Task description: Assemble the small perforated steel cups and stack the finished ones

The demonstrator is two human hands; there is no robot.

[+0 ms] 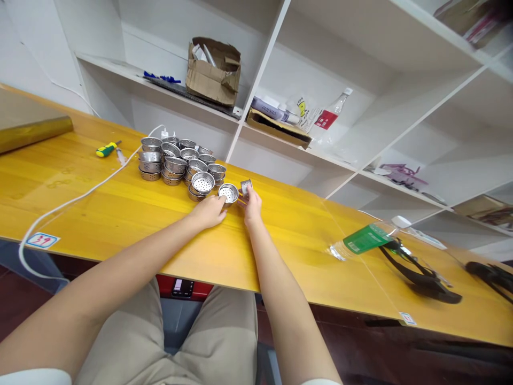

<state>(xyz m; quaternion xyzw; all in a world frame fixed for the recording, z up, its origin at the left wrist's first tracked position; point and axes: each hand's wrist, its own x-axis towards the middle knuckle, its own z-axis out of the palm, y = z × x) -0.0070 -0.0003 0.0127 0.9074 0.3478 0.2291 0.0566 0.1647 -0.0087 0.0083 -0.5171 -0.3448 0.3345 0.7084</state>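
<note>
My left hand is closed on the near rim of a small perforated metal cup, whose hole-dotted bottom faces up toward me. Just to its right, my right hand grips another small perforated metal cup, tipped on its side with its holes showing. The two cups are close together but apart. Left of my hands, stacks of the same metal cups stand in rows on the yellow table. One cup at the near right corner of the stacks lies closest to my left hand.
A white cable runs across the table's left side, past a green-and-yellow screwdriver. On the right are a green-labelled bottle and a black strap-like object. White shelves holding a cardboard box rise behind.
</note>
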